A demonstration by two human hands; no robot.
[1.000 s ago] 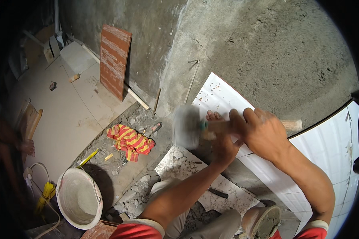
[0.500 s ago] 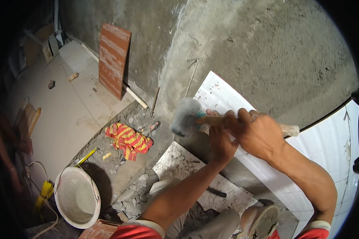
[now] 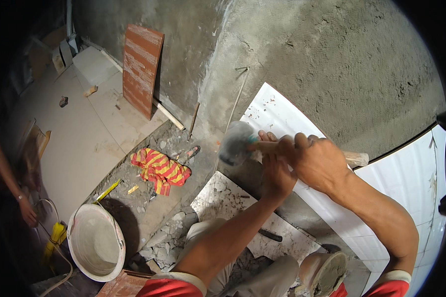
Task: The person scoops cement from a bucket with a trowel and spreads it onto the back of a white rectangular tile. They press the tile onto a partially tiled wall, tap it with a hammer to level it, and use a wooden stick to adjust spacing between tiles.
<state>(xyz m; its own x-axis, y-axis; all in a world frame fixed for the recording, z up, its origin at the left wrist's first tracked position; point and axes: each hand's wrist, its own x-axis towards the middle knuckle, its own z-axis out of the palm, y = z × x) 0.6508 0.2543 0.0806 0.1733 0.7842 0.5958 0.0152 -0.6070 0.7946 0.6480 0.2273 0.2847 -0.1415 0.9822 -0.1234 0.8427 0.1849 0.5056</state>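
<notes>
My right hand (image 3: 320, 161) is wrapped round the wooden handle of a rubber mallet (image 3: 237, 142), whose grey and dark head is slightly blurred. The head hangs over the left end of a white wall tile (image 3: 274, 110), and I cannot tell if it touches. Crumbs of mortar dot that tile, which sits against the rough grey wall. Just below the handle is my left hand (image 3: 278, 175), its fingers stretched out against the tile and partly hidden behind the mallet and my right hand. A cord runs down from a nail in the wall beside the tile.
A mortar-stained bucket (image 3: 119, 245) stands left of my knees, near a yellow tape measure (image 3: 108, 191) and striped cloth (image 3: 163, 168). A brown tile (image 3: 141, 69) leans on the wall. A mortar pot (image 3: 327, 277) and broken tile (image 3: 223, 198) lie close. Another person's hand (image 3: 28, 214) shows far left.
The mallet head has shifted slightly right and my hands stay nearly in place. At far left, the other person's hand has moved lower, near the yellow cord. The view has shifted a little.
</notes>
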